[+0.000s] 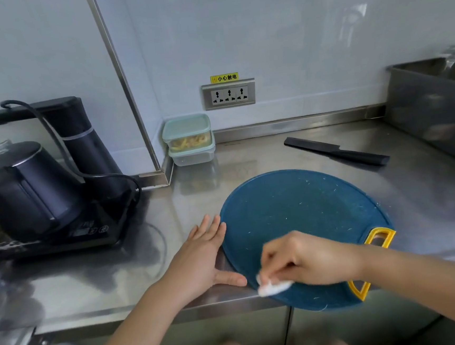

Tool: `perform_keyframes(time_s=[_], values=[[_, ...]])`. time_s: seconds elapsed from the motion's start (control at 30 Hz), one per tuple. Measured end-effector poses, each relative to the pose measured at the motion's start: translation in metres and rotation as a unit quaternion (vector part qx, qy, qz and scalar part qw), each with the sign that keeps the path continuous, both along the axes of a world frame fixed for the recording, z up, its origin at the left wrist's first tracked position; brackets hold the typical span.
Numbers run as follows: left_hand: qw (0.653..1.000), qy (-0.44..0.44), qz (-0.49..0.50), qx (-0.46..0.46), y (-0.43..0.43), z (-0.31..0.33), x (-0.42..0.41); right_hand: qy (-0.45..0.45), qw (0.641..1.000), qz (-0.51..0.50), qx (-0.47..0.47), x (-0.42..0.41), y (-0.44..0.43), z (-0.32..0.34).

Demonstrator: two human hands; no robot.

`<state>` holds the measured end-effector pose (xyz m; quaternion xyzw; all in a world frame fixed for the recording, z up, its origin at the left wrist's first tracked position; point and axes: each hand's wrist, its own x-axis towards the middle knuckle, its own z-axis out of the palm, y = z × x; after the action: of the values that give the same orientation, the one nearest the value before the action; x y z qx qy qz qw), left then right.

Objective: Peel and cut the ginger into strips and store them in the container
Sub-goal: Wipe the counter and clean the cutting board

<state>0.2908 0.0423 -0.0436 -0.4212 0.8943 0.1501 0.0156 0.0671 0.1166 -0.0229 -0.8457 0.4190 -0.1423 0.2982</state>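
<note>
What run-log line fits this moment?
left hand: touches round blue cutting board | right hand: pinches white tissue on board | lidded clear container: yellow strips inside

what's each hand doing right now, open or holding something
Left hand: open, fingers straight, against the blue cutting board edge.
Right hand: pinches a white wad on the board.

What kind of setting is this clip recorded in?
Probably a commercial or shared kitchen: stainless steel counter, blue cutting board that the right hand wipes with a white tissue, black knife.
</note>
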Motion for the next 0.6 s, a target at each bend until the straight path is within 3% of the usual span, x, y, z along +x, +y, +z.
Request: perform_keyframes(time_s=[0.13, 0.27, 0.4, 0.6], values=[[0.996, 0.063, 0.018, 0.062, 0.001, 0.001, 0.005, 0.025, 0.994, -0.01, 0.11, -0.02, -0.001, 0.02], [0.996, 0.081, 0.032, 0.019, -0.001, 0.001, -0.001, -0.062, 0.967, -0.247, -0.015, -0.022, -0.074, 0.016], [0.995, 0.08, 0.028, 0.051, -0.002, 0.004, 0.002, -0.009, 0.918, -0.389, -0.074, -0.016, -0.136, -0.002], [0.997, 0.066, 0.011, 0.038, -0.003, 0.002, 0.004, -0.001, 0.97, -0.228, -0.086, 0.0, -0.107, -0.01]])
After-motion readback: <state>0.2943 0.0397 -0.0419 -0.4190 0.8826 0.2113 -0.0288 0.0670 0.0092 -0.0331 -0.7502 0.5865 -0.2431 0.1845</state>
